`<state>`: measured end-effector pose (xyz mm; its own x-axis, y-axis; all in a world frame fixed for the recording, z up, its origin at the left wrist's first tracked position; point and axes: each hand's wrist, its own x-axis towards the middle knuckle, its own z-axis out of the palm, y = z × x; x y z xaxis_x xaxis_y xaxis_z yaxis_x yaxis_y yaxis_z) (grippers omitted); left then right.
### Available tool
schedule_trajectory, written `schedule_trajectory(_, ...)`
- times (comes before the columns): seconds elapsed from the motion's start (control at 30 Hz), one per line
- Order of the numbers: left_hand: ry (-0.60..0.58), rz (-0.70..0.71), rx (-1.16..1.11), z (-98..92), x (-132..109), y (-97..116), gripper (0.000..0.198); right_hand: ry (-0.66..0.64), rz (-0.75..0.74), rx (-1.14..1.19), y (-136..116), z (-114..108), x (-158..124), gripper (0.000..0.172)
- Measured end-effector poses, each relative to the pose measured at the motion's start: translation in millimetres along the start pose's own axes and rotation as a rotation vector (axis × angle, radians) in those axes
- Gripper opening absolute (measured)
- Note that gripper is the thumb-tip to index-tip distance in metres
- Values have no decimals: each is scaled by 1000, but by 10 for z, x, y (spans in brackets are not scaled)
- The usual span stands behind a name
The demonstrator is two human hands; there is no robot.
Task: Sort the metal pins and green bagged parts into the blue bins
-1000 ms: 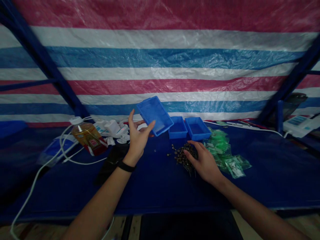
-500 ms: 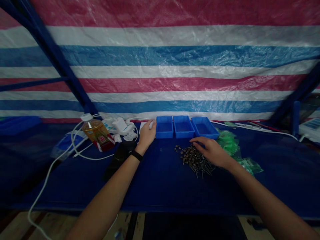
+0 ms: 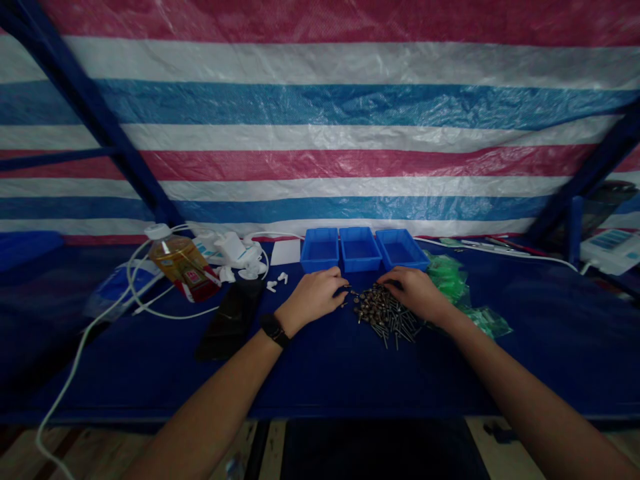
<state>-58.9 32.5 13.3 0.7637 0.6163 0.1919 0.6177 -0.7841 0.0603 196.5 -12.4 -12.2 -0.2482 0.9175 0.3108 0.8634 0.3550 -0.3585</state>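
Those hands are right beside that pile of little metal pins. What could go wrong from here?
Two risks seem likely. The left hand and right hand sit close around a loose pile of dark-headed metal pins, so a pin might prick a finger. The pins may also be hard to see against the dark blue table cover, so a stray one could be missed.

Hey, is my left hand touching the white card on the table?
Apart. The head view shows the left hand in front of the white card, with a strip of the dark blue table cover plainly visible between them.
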Motion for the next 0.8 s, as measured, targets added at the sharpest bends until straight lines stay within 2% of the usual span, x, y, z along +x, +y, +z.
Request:
schedule_trajectory(0.2, 31, -25, -12, 53, 59, 7, 18, 21, 85, 149, 55, 20, 3, 21)
schedule_trajectory(0.37, 178, -96, -201, 17, 55, 22, 14, 112, 127, 326, 94, 6, -11, 20)
schedule_trajectory(0.5, 262, -175, -443, 41, 54, -2, 17, 89, 141, 207, 108, -29, -31, 21)
schedule_trajectory(0.6, 279, -227, -582, 100, 64, -10, 14, 17, 78, 135, 74, -44, -48, 27)
schedule_trajectory(0.7, 266, -253, -639, 156, 74, 10, 12, -32, 59, 83, 40, -38, -49, 34)
schedule_trajectory(0.8, 261, -264, -640, 188, 79, 39, 15, -35, 120, 64, 41, -17, -39, 37)
